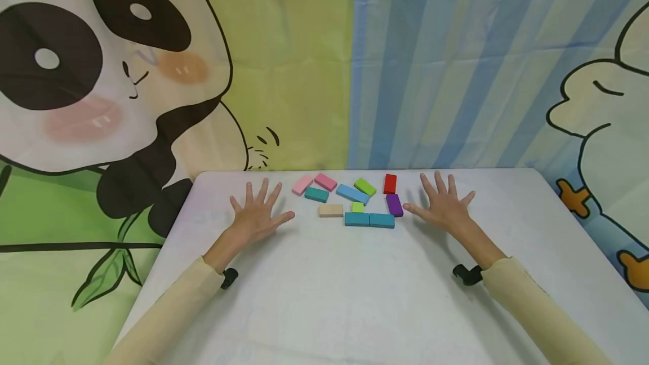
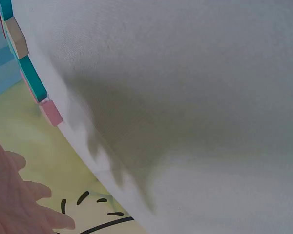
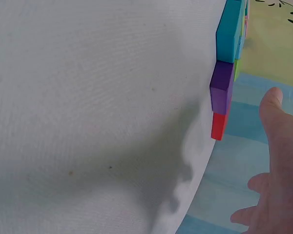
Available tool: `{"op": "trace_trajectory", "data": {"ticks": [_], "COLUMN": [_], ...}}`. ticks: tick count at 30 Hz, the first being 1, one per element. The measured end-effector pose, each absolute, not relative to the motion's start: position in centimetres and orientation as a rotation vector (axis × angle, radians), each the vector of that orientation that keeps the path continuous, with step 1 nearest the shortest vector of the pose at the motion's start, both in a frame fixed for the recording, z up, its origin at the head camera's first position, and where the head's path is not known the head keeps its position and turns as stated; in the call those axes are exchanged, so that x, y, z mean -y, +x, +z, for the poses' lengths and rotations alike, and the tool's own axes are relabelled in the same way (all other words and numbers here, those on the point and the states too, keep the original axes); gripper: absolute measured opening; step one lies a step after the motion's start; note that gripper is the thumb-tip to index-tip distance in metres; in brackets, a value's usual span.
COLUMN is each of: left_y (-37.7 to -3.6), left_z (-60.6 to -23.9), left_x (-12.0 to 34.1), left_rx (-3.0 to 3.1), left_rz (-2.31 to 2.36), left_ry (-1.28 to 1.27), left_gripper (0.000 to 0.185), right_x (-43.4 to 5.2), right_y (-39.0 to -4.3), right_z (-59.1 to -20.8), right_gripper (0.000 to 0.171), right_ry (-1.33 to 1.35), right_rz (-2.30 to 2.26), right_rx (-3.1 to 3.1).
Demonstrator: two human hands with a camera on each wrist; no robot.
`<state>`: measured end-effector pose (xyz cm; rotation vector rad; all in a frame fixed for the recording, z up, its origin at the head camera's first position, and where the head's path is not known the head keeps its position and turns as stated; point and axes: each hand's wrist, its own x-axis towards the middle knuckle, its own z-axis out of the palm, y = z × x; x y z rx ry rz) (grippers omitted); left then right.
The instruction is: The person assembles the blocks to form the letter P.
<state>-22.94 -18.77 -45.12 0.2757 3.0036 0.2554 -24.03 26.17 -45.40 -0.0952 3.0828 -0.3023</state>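
Note:
Both hands hover over the white table with fingers spread and nothing in them. The left hand point(image 1: 255, 217) is left of a group of coloured blocks, nearest the light pink block point(image 1: 302, 185) and the beige block point(image 1: 331, 210). On the other side, the right hand point(image 1: 446, 207) has its thumb tip close to the purple block point(image 1: 394, 205). A red block point(image 1: 390, 183) lies behind the purple one. Two blue blocks point(image 1: 357, 219) lie end to end at the front, with a small lime block point(image 1: 358, 207) behind them. In the right wrist view the thumb point(image 3: 278, 109) points toward the blocks.
Farther back lie a darker pink block point(image 1: 325, 182), a teal block point(image 1: 316, 194), a light blue block point(image 1: 352, 193) and a green block point(image 1: 365, 186). The white table point(image 1: 324, 297) ends at a printed curtain point(image 1: 304, 72). Dark wrist cameras point(image 1: 467, 275) hang below the sleeves.

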Motion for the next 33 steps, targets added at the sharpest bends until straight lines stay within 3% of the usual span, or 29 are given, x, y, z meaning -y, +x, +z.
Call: {"op": "trace_trajectory", "data": {"ticks": [4,8,11,16,22,29,33], "left_y": [-23.1,-23.5,-23.8,-24.0,-24.0,-23.8,-24.6], "left_z": [-45.2,-45.3,-45.3,-45.6,-45.7,-44.9,-44.6], "left_x": [18.3,15.6,13.0,10.6,9.9,10.0,10.1], "left_rx": [-3.017,-2.921,-2.803,-2.707,-2.722,-2.654,-2.617], "left_rz": [0.357,0.467,0.463,0.303,0.105,0.109,0.267], "left_ry": [0.505,0.974,1.149,1.206,1.24,1.176,1.23], "left_gripper": [0.078,0.055,0.047,0.043,0.044,0.051,0.035], "right_x": [-25.1,-21.3,-18.0,-14.0,-13.0,-13.3,-13.6], "right_y": [-24.6,-25.6,-26.7,-28.6,-29.9,-30.4,-30.7], "right_z": [-45.4,-44.9,-44.2,-43.9,-44.4,-44.9,-44.7], "right_gripper": [0.099,0.091,0.081,0.066,0.05,0.059,0.066], "right_ry": [-0.188,-0.519,-0.749,-0.905,-1.018,-0.961,-0.879], "right_rz": [-0.32,-0.379,-0.438,-0.349,-0.144,-0.265,-0.349], "right_rx": [-3.068,-3.035,-2.94,-2.798,-2.737,-2.585,-2.467]}}
